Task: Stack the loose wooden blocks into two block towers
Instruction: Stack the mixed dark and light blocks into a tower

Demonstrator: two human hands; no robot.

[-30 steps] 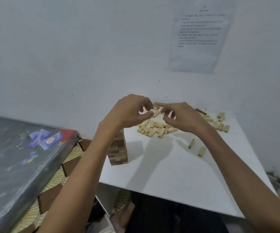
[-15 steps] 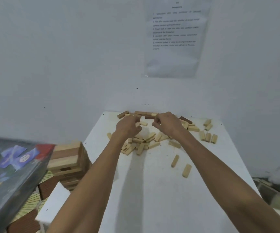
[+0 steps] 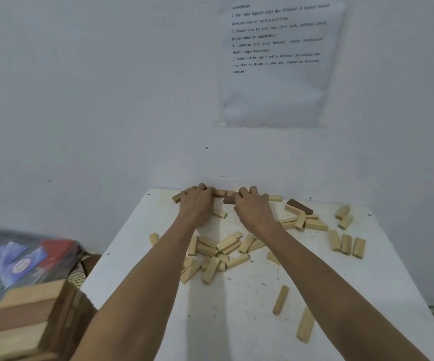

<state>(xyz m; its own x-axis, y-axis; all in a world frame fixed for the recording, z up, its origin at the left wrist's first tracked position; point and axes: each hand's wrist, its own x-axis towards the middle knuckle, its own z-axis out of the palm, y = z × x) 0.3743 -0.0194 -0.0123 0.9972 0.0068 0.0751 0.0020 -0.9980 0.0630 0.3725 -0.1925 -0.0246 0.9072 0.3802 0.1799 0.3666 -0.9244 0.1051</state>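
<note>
Reaching to the far edge of the white table (image 3: 236, 321), the left hand (image 3: 197, 204) and right hand (image 3: 253, 208) curl their fingers over a row of blocks (image 3: 222, 192) by the wall. Loose wooden blocks (image 3: 221, 252) lie heaped nearer, and a block tower (image 3: 28, 316) stands lower left.

- A row of blocks (image 3: 223, 195) lies along the table's (image 3: 236, 321) far edge, by the wall.
- A pile of blocks (image 3: 218, 254) lies mid-table, with three blocks (image 3: 346, 243) to its right.
- A tower (image 3: 28, 319) stands near left.

white table (image 3: 236, 321) speckled with dirt, printed sheet (image 3: 275, 61) taped to white wall (image 3: 80, 100), dark patterned box (image 3: 15, 261) at left
</note>
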